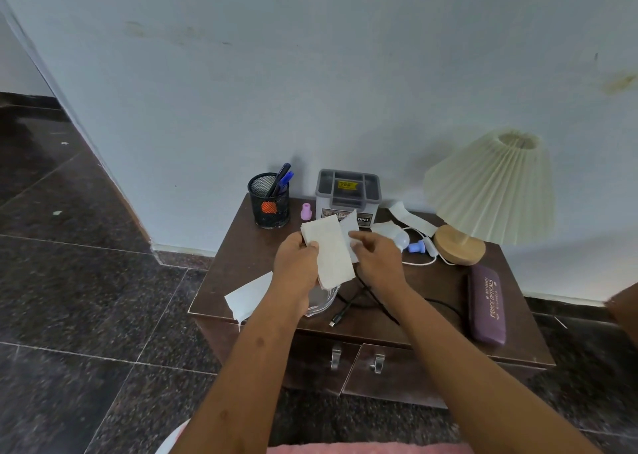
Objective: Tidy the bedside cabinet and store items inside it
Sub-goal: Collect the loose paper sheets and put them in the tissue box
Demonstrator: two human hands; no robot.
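A dark brown bedside cabinet point(241, 281) stands against the wall, its two front doors point(390, 377) closed. Above its top, my left hand point(297, 263) grips a folded white tissue point(329, 253) by its left edge. My right hand point(376, 256) pinches a second white paper piece point(349, 227) just behind it. Under my left wrist lies a clear glass dish point(322, 301), partly hidden.
On the top stand a black mesh pen holder point(269, 205), a small pink bottle point(306, 211), a grey lidded box point(348, 191), more white papers point(248, 296) point(411, 218), a black cable point(359, 301), a purple glasses case point(486, 305) and a pleated lamp point(490, 191).
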